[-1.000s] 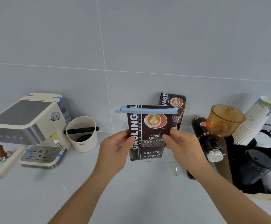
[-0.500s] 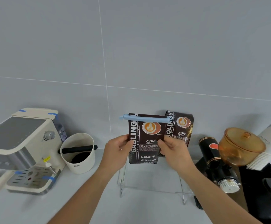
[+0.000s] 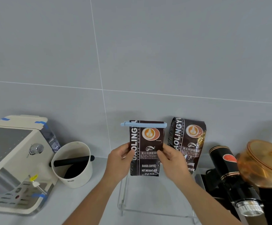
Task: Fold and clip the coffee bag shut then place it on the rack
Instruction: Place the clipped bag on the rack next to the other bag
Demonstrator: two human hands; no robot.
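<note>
A dark brown coffee bag [image 3: 145, 150] stands upright over the clear acrylic rack [image 3: 158, 213]. Its folded top is held by a light blue clip [image 3: 143, 124]. My left hand [image 3: 119, 157] grips the bag's left edge and my right hand [image 3: 172, 157] grips its right edge, about mid-height. The bag's bottom edge is at the level of the rack's top; I cannot tell whether it touches. A second, unclipped coffee bag [image 3: 187, 143] stands on the rack's right side against the wall.
A cream espresso machine [image 3: 15, 161] sits at the left, with a white knock box [image 3: 73, 164] beside it. A black grinder [image 3: 229, 174] with an amber lidded hopper [image 3: 265, 163] stands at the right. A grey tiled wall rises behind.
Both hands have carried the clipped bag away from me and set it lower, over the rack's left part. The view has tilted, so the rack shows in full.
</note>
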